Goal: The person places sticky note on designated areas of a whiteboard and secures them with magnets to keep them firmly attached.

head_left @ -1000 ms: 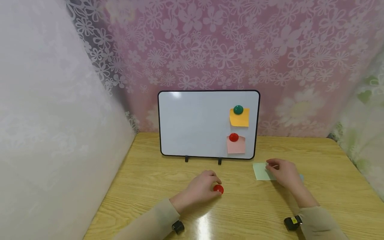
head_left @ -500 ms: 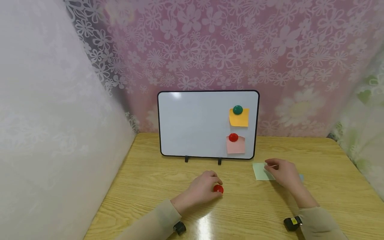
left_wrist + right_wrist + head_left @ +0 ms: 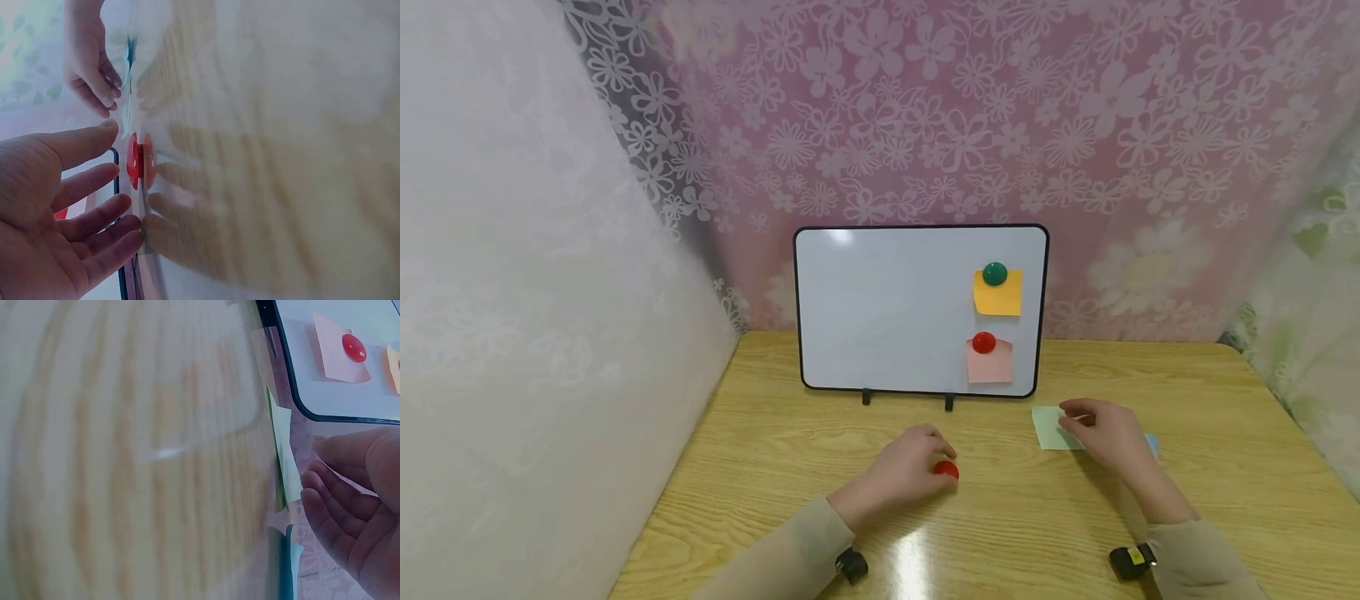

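Note:
On the wooden table lies a round red magnet (image 3: 947, 470), with my left hand (image 3: 901, 468) close around its left side. In the left wrist view, that hand's thumb and fingers are loosely extended near the magnet (image 3: 133, 161), with no grip on it. My right hand (image 3: 1107, 435) hovers over a pale green sticky note (image 3: 1049, 427), its fingers relaxed and apart from the note (image 3: 287, 456) in the right wrist view. Partly hidden behind this hand is a blue sticky note (image 3: 1152, 445).
Behind the hands a whiteboard (image 3: 880, 308) stands on small black feet. On its right side, a green magnet (image 3: 995, 273) holds an orange note (image 3: 1000, 300), and another red magnet (image 3: 983, 342) holds a pink note (image 3: 990, 368). A pale wall (image 3: 550, 292) bounds the left.
My left fingertips have edged over the red magnet and cover slightly more of it. My right hand has shifted a little left above the green note.

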### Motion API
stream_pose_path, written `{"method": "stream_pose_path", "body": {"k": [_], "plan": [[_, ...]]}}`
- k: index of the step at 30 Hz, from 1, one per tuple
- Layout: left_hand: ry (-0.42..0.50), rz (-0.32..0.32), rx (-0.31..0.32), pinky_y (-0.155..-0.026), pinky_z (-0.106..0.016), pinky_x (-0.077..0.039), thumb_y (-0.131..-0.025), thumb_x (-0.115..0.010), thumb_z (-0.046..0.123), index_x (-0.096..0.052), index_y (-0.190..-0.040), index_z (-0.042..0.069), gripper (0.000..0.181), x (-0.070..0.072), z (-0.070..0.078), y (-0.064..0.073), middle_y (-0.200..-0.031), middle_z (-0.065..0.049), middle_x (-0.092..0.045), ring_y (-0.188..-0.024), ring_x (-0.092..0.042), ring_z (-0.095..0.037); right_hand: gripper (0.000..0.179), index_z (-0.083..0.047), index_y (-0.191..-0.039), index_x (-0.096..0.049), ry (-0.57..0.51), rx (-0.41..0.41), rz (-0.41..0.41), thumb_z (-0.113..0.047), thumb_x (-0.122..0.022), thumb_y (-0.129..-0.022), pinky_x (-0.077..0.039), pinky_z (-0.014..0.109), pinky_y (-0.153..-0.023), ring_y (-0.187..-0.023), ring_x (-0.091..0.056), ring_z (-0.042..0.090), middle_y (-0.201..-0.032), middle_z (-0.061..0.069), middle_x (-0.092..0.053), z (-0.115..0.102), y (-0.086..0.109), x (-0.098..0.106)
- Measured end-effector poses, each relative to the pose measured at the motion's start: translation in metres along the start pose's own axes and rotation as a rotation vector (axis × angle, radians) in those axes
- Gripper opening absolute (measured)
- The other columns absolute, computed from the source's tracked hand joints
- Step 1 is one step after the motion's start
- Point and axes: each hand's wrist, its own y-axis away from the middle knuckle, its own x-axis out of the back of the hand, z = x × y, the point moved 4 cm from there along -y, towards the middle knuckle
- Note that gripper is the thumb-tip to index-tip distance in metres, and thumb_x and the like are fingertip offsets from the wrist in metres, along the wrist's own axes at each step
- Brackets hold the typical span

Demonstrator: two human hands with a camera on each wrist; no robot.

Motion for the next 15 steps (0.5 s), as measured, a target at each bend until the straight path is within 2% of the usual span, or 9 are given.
{"method": "stream_pose_path", "body": {"k": [6, 15], "plan": [[-0.003, 0.005, -0.015, -0.099, -0.026, -0.051, -0.092, -0.087, 0.036, -0.081, -0.117, 0.015, 0.033, 0.0031, 0.0018, -0.0029, -0.118, 0.005, -0.068, -0.11, -0.061, -0.01, 0.033, 0.005, -0.127, -0.073, -0.001, 0.017, 0.007, -0.018, -0.074, -0.103, -0.061, 0.049, -0.074, -0.097, -0.074, 0.039, -0.112, 0.021, -0.076, 0.0022, 0.0001, -0.0007], [-0.151, 0.006, -0.087, -0.091, -0.025, -0.049, -0.092, -0.087, 0.039, -0.083, -0.113, 0.014, 0.032, 0.0063, 0.0088, -0.0048, -0.116, 0.003, -0.068, -0.106, -0.057, -0.014, 0.032, 0.007, -0.127, -0.072, 0.013, 0.016, 0.025, -0.014, -0.073, -0.102, -0.06, 0.054, -0.078, -0.098, -0.073, 0.041, -0.115, 0.025, -0.075, 0.0047, 0.0014, 0.0059]]}}
